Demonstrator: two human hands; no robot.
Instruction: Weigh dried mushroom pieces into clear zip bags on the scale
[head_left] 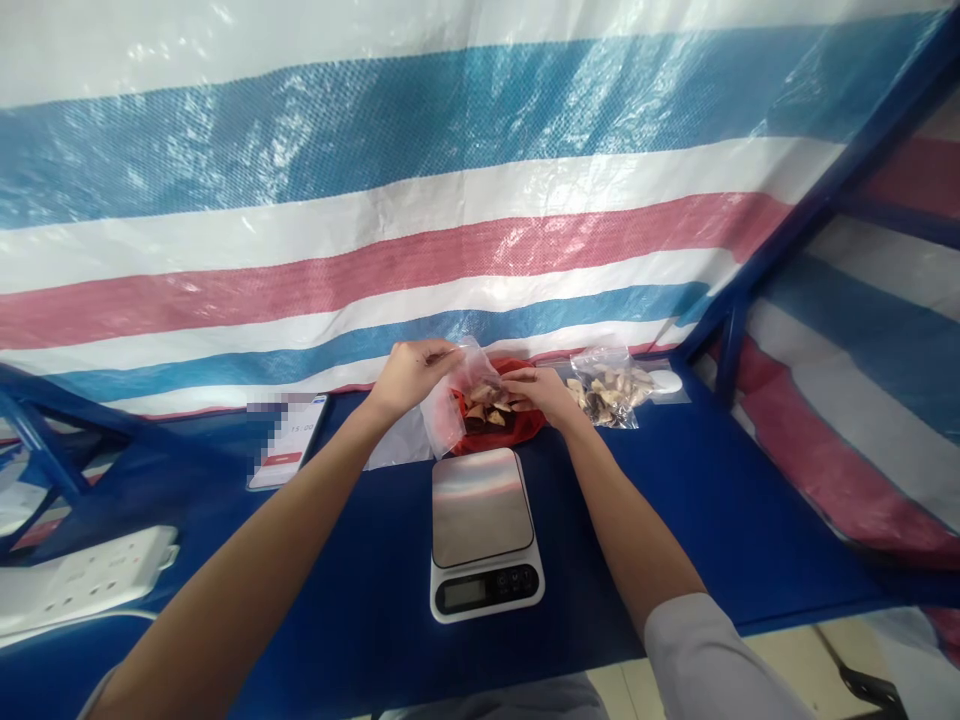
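Observation:
My left hand (409, 372) is closed on the upper edge of a small clear plastic bag (450, 408), which it holds up just beyond a kitchen scale (484, 530). My right hand (538, 392) rests with its fingers pinched over a red bag (499, 425) full of dark and pale dried pieces, right beside the clear bag's mouth. What the right fingers hold is too small to make out. The scale's steel plate is bare and its display faces me.
A filled clear bag of dried pieces (607, 388) lies to the right of the hands, with a white round lid (666, 381) beside it. A phone (289, 438) lies to the left. A white power strip (82, 578) sits at the left edge. The striped tarp (480, 200) backs the blue table (675, 520).

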